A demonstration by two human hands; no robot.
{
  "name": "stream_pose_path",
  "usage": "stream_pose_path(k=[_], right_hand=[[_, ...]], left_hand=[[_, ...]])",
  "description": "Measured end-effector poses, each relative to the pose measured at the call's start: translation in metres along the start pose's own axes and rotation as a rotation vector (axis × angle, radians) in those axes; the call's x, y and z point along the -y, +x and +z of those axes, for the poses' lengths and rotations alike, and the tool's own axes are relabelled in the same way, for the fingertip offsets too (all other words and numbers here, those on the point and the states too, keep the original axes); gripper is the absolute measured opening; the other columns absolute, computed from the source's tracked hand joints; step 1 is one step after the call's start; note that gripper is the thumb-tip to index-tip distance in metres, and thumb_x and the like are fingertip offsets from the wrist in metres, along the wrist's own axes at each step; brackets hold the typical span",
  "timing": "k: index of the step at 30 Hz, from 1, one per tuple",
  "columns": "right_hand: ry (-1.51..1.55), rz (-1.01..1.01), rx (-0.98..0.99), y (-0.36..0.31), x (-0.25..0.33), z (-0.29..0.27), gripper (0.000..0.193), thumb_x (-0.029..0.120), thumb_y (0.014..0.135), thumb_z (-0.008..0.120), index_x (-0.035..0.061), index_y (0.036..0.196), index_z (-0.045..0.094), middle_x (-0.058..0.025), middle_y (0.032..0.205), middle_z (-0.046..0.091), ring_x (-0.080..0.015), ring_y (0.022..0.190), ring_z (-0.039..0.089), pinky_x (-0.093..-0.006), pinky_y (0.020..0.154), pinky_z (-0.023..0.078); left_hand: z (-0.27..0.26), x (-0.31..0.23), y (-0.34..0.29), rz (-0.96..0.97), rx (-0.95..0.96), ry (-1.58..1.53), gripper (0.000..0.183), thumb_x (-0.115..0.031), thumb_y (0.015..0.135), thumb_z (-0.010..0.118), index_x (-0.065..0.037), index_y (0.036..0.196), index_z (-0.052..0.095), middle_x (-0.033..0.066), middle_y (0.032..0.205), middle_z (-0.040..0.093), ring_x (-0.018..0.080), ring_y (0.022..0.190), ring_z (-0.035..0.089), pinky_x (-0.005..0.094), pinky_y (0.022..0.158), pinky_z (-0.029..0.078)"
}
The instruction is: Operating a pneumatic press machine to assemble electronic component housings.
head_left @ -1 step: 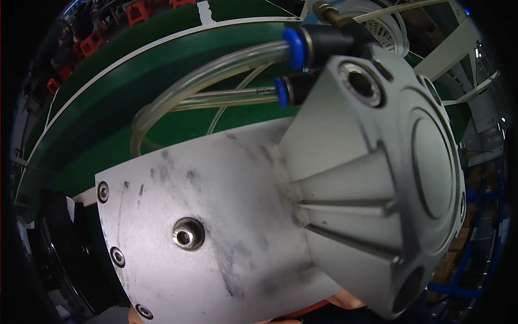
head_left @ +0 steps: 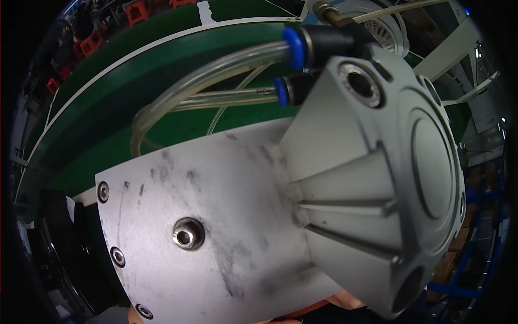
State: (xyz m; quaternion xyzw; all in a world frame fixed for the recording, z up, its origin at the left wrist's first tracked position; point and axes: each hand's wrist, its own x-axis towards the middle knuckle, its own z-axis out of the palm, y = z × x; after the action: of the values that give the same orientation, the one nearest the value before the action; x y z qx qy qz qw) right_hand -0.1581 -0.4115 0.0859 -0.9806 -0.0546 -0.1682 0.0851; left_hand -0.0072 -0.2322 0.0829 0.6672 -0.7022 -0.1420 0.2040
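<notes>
Head view: a metal casing has tubes plugged in and screws fitted; what remains is unclear. A hand shows beneath, its grip impossible to tell.

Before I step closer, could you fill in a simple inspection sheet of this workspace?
Surface: green surface, white-edged, partly hidden.
Job's things: silver metal assembly, smudged, with a protruding bolt.
Clutter: black object at left, too dark to identify.
Fingers: partly visible at the assembly's lower edge; left or right unclear.
Cables: nothing seen; clear tubes meet blue-ringed black fittings.
Surroundings: red stools upper left, blue rack at right.
</notes>
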Motion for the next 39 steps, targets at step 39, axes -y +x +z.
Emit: stream_pose_path(k=[39], right_hand=[[0.068, 0.020, -0.101, 0.008, 0.003, 0.011, 0.035, 0.018, 0.069, 0.079, -0.0023, 0.095, 0.068, -0.0133, 0.090, 0.067, -0.0264, 0.083, 0.067, -0.0349, 0.079, 0.053]], left_hand=[[0.008, 0.002, -0.008, -0.033, 0.011, -0.052, 0.066, -0.052, 0.084, 0.057, -0.014, 0.137, 0.047, 0.0050, 0.121, 0.056, 0.0133, 0.077, 0.056, 0.0199, 0.064, 0.047]])
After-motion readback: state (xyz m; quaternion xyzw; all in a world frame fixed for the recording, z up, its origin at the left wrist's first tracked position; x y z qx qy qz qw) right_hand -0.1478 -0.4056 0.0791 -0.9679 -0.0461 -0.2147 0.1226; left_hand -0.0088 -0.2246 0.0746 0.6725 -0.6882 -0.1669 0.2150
